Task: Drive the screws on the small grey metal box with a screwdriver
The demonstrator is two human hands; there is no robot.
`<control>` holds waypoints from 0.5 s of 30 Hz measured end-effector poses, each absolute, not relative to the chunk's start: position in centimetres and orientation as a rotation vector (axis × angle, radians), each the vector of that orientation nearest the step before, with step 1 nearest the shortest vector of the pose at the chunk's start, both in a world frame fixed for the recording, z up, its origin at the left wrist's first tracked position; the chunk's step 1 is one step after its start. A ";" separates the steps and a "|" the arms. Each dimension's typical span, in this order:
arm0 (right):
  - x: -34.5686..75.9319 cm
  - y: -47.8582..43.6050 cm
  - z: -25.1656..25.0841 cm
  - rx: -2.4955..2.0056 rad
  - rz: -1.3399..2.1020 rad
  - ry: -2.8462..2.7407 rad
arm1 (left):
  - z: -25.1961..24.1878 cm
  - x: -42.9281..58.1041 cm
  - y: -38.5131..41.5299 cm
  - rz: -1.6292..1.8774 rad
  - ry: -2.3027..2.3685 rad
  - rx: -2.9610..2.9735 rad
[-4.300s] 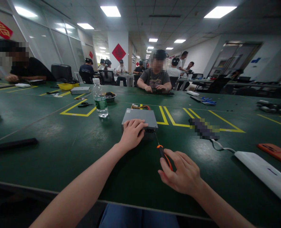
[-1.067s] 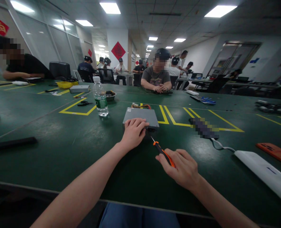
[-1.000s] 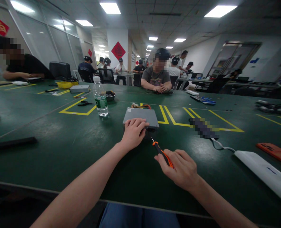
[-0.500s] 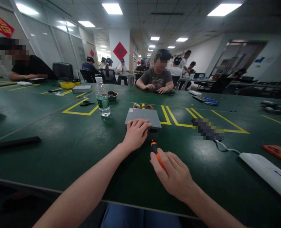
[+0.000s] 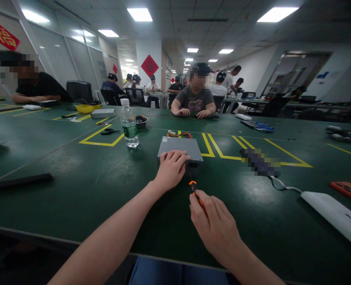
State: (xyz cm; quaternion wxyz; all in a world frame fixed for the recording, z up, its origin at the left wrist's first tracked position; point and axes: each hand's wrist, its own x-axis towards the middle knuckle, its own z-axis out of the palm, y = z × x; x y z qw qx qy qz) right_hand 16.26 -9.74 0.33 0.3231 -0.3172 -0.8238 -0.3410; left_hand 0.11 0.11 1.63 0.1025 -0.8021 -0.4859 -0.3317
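A grey metal computer power supply (image 5: 179, 145) lies on the green table in front of me, with a bundle of coloured wires (image 5: 179, 135) at its far side. My left hand (image 5: 172, 168) grips its near left part, fingers over the top; the thumb is mostly hidden. In my right hand (image 5: 213, 217) is a screwdriver (image 5: 193, 187) with an orange and black handle, held between thumb and fingers. Its thin shaft points at the near face of the power supply, below the dark socket. Whether the tip sits in a screw is too small to tell.
A water bottle (image 5: 129, 124) stands left of the power supply, a metal bowl (image 5: 141, 121) behind it. A black bar (image 5: 19, 182) lies at left. To the right are a white device with a cable (image 5: 335, 213) and an orange phone (image 5: 349, 190). A person (image 5: 195, 95) sits opposite.
My right fingers have shifted on the screwdriver handle, which appears turned, showing less orange. The left hand stays on the power supply. The whole view has shifted slightly.
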 end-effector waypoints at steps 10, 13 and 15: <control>16.5 -9.3 1.2 -0.801 -0.836 -2.128 | 1.9 0.1 -0.1 -0.986 -1.440 -2.381; 16.3 -9.3 0.7 -0.775 -0.796 -2.130 | 1.9 0.1 -0.1 -0.978 -1.436 -2.386; 16.5 -9.3 0.5 -0.722 -0.781 -2.166 | 1.9 0.1 -0.1 -0.976 -1.437 -2.387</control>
